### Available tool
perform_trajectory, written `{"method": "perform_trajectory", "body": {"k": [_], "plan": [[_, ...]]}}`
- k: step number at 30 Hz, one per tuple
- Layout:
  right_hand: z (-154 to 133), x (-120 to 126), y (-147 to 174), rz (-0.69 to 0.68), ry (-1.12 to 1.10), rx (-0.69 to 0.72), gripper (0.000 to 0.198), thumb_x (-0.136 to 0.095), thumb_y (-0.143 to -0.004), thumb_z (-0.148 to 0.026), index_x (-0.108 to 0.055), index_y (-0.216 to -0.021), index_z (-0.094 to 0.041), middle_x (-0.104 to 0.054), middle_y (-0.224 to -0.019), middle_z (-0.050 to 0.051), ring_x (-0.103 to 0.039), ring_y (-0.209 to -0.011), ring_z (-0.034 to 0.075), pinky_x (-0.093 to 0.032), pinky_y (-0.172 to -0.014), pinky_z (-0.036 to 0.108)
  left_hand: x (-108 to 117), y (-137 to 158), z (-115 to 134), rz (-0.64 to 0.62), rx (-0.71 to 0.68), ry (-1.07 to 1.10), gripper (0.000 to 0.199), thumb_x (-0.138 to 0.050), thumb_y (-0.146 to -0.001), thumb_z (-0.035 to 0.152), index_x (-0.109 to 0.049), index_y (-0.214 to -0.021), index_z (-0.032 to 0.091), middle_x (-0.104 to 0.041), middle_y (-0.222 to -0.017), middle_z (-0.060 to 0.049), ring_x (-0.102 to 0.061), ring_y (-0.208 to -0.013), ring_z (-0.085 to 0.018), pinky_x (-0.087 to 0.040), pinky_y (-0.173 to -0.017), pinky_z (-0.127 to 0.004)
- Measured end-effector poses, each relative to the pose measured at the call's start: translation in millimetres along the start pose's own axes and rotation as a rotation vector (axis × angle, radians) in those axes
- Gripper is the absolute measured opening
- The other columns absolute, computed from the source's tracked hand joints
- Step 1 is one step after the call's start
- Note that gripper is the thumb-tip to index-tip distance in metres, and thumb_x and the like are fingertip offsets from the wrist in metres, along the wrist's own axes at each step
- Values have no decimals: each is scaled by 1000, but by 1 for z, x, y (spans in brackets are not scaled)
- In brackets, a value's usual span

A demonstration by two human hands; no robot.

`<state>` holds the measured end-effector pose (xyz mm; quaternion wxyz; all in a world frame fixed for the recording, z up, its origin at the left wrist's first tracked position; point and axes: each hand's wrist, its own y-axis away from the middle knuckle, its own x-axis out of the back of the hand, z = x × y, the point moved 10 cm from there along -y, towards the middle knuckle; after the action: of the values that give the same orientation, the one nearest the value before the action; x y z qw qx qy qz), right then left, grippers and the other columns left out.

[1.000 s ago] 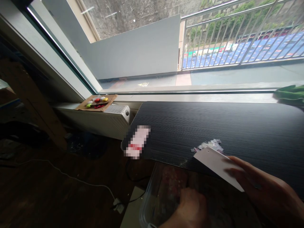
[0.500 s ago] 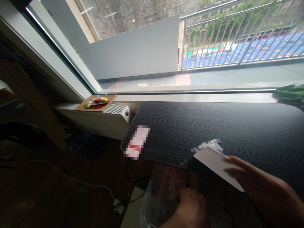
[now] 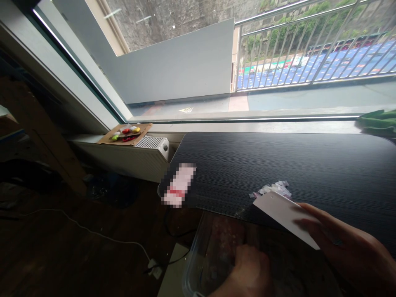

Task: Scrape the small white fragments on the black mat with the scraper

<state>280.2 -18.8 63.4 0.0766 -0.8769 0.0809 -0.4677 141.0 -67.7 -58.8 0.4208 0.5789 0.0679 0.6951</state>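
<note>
My right hand (image 3: pixel 343 243) grips a stiff white card (image 3: pixel 286 216) with a small hole near one corner. Its far end is up against a small heap of white paper scraps (image 3: pixel 276 189) on the dark wood-grain tabletop (image 3: pixel 222 165), near the front edge. Below that edge, in shadow, is a clear plastic container (image 3: pixel 193 264). My left hand (image 3: pixel 249 268) is curled closed over or inside this container; its fingertips, and whatever they hold, are hidden.
A blurred-out pink and white item (image 3: pixel 181 183) lies at the tabletop's left end. Cardboard with colourful small pieces (image 3: pixel 126 132) rests on the sill beside a radiator (image 3: pixel 151 143). A white cable (image 3: pixel 102 234) crosses the floor. Green leaves (image 3: pixel 377 122) show at far right.
Almost nothing differs. The view has shifted very slightly; both hands, the card and the paper scraps keep their places.
</note>
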Motion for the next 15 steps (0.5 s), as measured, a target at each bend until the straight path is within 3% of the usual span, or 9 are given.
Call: {"method": "perform_trajectory", "body": {"k": [3,10,15], "plan": [[0,1,-1,9,-1,27,39,-49,-86,-49,-66,-116,-32,-76,-103,-2,-74,-83,23,-58,-80,29,-5,-2,1,-65,0,-22,26,-60,-72,24,-73,-85,6,-71,-78,-22,-66,-78,-32,-50,-66,-38],[2,-2,-5,-79,-59,111,40,-58,-82,-41,-65,-119,-31,-77,-98,-3,-75,-72,19,-59,-71,21,-14,-9,2,11,-42,73,23,-61,-68,22,-72,-86,11,-70,-82,-19,-63,-80,-30,-49,-70,-41],[7,-2,-5,-58,-71,93,39,-58,-82,-39,-65,-120,-36,-78,-94,-5,-75,-76,20,-60,-66,20,-16,-11,-1,18,-56,97,26,-62,-68,24,-72,-88,10,-70,-83,-19,-64,-82,-30,-49,-72,-42]]}}
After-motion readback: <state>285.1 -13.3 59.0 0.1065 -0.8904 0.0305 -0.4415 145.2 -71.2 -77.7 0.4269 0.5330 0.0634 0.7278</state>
